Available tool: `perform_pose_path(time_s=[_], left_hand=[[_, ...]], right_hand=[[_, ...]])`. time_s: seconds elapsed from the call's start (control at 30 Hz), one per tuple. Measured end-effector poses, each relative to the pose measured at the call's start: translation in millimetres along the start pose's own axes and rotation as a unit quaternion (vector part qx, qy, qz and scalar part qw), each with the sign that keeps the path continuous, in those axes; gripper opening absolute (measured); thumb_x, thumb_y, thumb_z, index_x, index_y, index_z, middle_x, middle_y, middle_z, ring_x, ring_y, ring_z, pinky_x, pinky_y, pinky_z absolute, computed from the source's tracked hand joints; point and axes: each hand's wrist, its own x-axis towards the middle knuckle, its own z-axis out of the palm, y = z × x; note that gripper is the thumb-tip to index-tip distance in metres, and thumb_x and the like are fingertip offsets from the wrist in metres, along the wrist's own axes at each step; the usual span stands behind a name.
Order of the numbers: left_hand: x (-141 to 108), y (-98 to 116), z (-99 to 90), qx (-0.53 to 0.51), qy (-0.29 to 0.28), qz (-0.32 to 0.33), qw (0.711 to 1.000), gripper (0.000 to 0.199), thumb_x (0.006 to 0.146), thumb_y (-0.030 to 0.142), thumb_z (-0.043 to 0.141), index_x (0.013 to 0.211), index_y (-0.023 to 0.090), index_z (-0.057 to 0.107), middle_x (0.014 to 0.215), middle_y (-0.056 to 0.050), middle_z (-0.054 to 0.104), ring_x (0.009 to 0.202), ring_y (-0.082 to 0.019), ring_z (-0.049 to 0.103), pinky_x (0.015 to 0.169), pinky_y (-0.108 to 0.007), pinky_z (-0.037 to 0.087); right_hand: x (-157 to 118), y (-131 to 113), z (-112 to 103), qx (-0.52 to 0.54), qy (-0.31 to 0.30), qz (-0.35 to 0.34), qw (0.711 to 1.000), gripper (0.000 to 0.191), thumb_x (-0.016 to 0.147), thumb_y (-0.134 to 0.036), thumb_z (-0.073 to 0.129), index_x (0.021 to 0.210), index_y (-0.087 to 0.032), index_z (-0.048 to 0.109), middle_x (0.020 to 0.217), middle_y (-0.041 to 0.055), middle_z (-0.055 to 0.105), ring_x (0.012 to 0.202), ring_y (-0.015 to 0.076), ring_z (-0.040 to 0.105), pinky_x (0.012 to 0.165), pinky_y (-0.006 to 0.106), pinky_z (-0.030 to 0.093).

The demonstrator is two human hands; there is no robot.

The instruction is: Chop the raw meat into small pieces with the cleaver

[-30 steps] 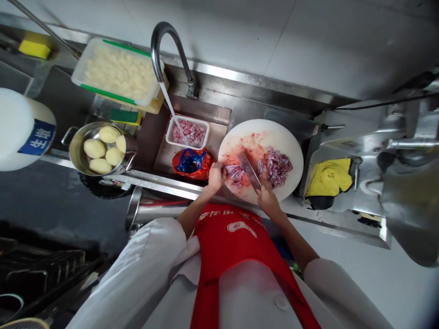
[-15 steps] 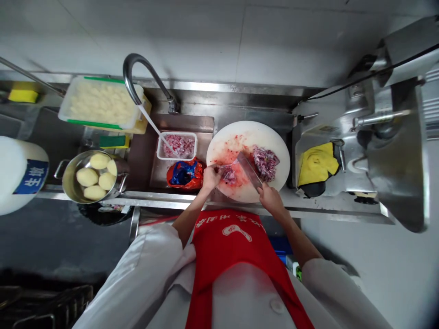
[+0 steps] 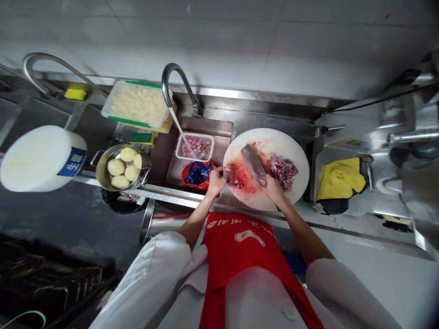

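My right hand (image 3: 273,188) grips the handle of a cleaver (image 3: 253,162), whose broad blade lies over the red-stained middle of a round white cutting board (image 3: 247,135). At the board's left edge, the fingers of my left hand (image 3: 217,181) are pinched together on a small pinkish-purple piece of meat (image 3: 227,170), mostly covered by the fingers. A few dark scraps lie on the board just right of that hand. Beyond the cleaver, a heap of purplish cut meat (image 3: 283,171) rests on the right side of the board.
Water runs from a faucet (image 3: 167,84) into a white tub (image 3: 211,148) of pink meat pieces in the sink. A red and blue plastic bag (image 3: 198,174) sits beside it. Leftward are a pot (image 3: 102,171) of peeled potatoes, a lidded container (image 3: 137,104) and a white bucket (image 3: 34,157). A yellow cloth (image 3: 339,178) lies right.
The view has shifted left. My left hand has drawn back to the board's edge with the small piece of meat. The cleaver has turned and stays in my right hand.
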Motion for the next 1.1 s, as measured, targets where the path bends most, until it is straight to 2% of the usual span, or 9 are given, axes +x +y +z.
perform_pose_path(time_s=[0.17,0.23,0.33,0.5,0.63,0.77,0.93,1.03,1.1], left_hand=[[-1.8,26.1,32.8,-0.111,-0.02,0.024,0.993,0.031,0.086,0.045,0.068,0.085,0.015,0.067,0.067,-0.001,0.066,0.055,-0.01,0.057,0.055,-0.021,0.047],[-1.7,18.4,48.7,-0.144,-0.005,0.026,0.989,0.027,0.083,0.041,0.072,0.086,0.015,0.067,0.072,-0.002,0.069,0.06,-0.01,0.06,0.061,-0.021,0.049],[-5.0,-13.5,59.4,-0.146,0.034,-0.002,0.989,0.022,0.075,0.032,0.078,0.08,0.015,0.066,0.07,-0.001,0.069,0.062,-0.01,0.062,0.063,-0.02,0.049],[-15.8,-64.7,52.9,-0.099,0.044,-0.093,0.99,0.022,0.071,0.03,0.079,0.076,0.015,0.064,0.062,0.0,0.067,0.053,-0.012,0.062,0.051,-0.02,0.045],[-20.8,-73.1,49.6,-0.093,0.033,-0.115,0.988,0.026,0.073,0.036,0.08,0.077,0.015,0.065,0.061,-0.001,0.067,0.047,-0.011,0.059,0.045,-0.02,0.043],[-19.7,-76.6,46.2,-0.088,0.044,-0.125,0.987,0.028,0.074,0.037,0.081,0.076,0.014,0.065,0.057,0.0,0.064,0.045,-0.01,0.055,0.045,-0.02,0.042],[-17.7,-87.5,40.7,-0.041,0.048,-0.094,0.994,0.027,0.074,0.038,0.079,0.073,0.013,0.069,0.056,0.0,0.063,0.048,-0.011,0.055,0.048,-0.02,0.041],[-17.0,-91.3,39.7,-0.041,0.037,-0.088,0.995,0.03,0.075,0.042,0.079,0.071,0.013,0.071,0.057,-0.001,0.064,0.049,-0.012,0.056,0.049,-0.021,0.041],[-16.6,-92.4,39.4,-0.042,0.032,-0.092,0.994,0.032,0.076,0.044,0.077,0.07,0.013,0.071,0.056,-0.002,0.064,0.049,-0.012,0.056,0.049,-0.021,0.041]], right_hand=[[-4.8,27.5,-1.1,0.002,0.028,0.033,0.999,0.032,0.101,-0.028,0.05,0.126,-0.011,0.06,0.112,0.0174,0.073,0.107,0.0258,0.068,0.082,0.028,0.045],[-11.2,38.1,-1.4,0.001,0.042,0.05,0.998,0.033,0.101,-0.026,0.049,0.127,-0.009,0.059,0.113,0.0186,0.072,0.108,0.026,0.068,0.083,0.028,0.044],[-23.0,47.9,-3.0,-0.004,0.054,0.077,0.996,0.032,0.101,-0.026,0.048,0.126,-0.008,0.057,0.116,0.0207,0.07,0.108,0.0265,0.067,0.082,0.029,0.044],[-46.2,19.8,-3.5,-0.015,0.064,0.114,0.991,0.033,0.104,-0.027,0.041,0.128,-0.009,0.052,0.106,0.0195,0.071,0.097,0.0271,0.069,0.078,0.031,0.044],[-55.4,-22.4,8.5,-0.041,0.076,0.07,0.994,0.032,0.106,-0.026,0.034,0.126,-0.008,0.052,0.102,0.019,0.072,0.095,0.0259,0.07,0.078,0.031,0.045],[-47.4,-29.0,17.8,-0.074,0.046,0.063,0.994,0.028,0.104,-0.022,0.039,0.123,-0.008,0.054,0.101,0.0193,0.073,0.096,0.0251,0.07,0.079,0.03,0.046],[-35.7,-15.8,-13.1,-0.08,0.092,0.075,0.99,0.03,0.104,-0.026,0.037,0.124,-0.008,0.053,0.095,0.0187,0.073,0.087,0.0271,0.071,0.072,0.031,0.044],[-36.1,-26.4,-37.0,-0.075,0.172,0.049,0.981,0.037,0.105,-0.031,0.034,0.126,-0.006,0.051,0.091,0.0195,0.072,0.082,0.0289,0.069,0.07,0.033,0.043],[-37.3,-36.8,-40.8,-0.066,0.224,0.035,0.972,0.043,0.106,-0.035,0.03,0.13,-0.004,0.048,0.093,0.0207,0.071,0.083,0.0298,0.069,0.069,0.033,0.043]])
